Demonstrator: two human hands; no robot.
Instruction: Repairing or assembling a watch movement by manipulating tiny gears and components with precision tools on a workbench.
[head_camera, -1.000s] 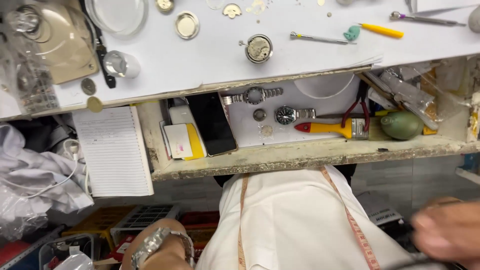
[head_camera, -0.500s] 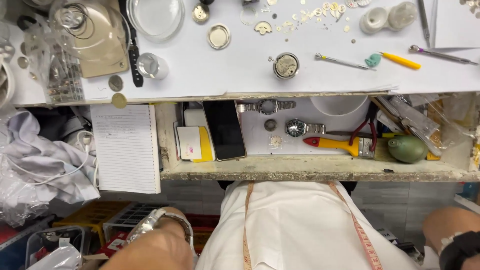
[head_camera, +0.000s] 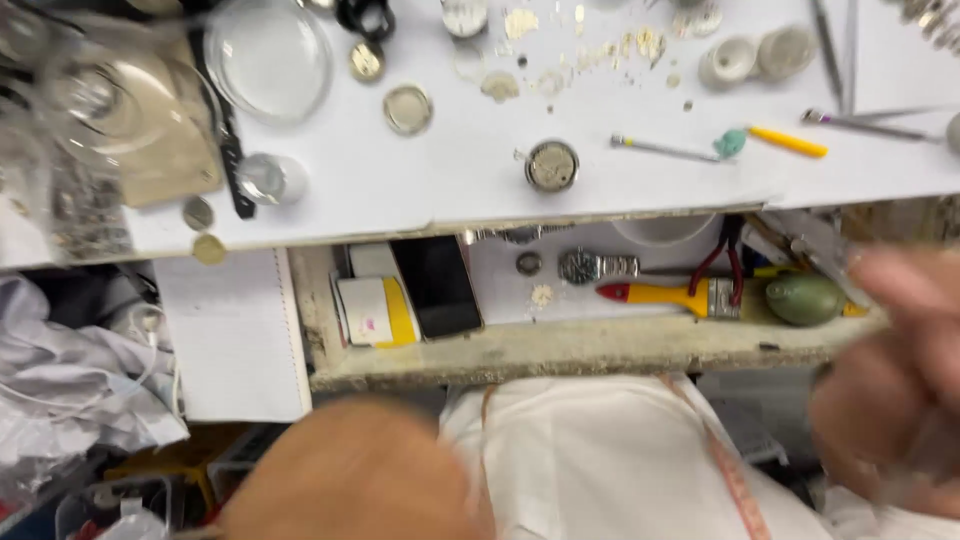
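Now both hands have risen toward the bench: the blurred left hand (head_camera: 350, 470) low over the lap, the right hand (head_camera: 900, 380) by the open drawer's (head_camera: 560, 350) right end, just beside the green oval blower (head_camera: 805, 298). Neither grasp can be told. Earlier they hung lower, near the frame's bottom corners.

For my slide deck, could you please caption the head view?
Two blurred hands rise below an open drawer under a white watch-repair bench.
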